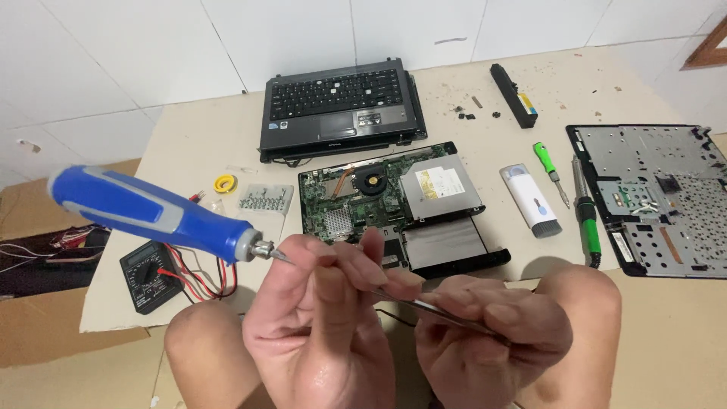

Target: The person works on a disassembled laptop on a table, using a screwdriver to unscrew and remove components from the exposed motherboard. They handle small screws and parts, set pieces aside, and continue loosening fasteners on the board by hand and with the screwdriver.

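Left hand (322,318) grips a blue screwdriver (151,212); right hand (492,333) pinches metal tweezers (432,309) above the opened laptop (401,204).

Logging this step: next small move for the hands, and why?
Probably bring the tweezers in the right hand up to the screwdriver tip at the left hand's fingertips; both tools are raised close together, above the opened laptop base.

Floor: large white tiles (136,53) with thin grey grout lines, evenly lit. Covering: flattened beige cardboard sheet (189,144), dusty, spread over the tiles as a work surface. Left edge: brown cardboard box (30,303). Upper right corner: wooden furniture edge (712,49).
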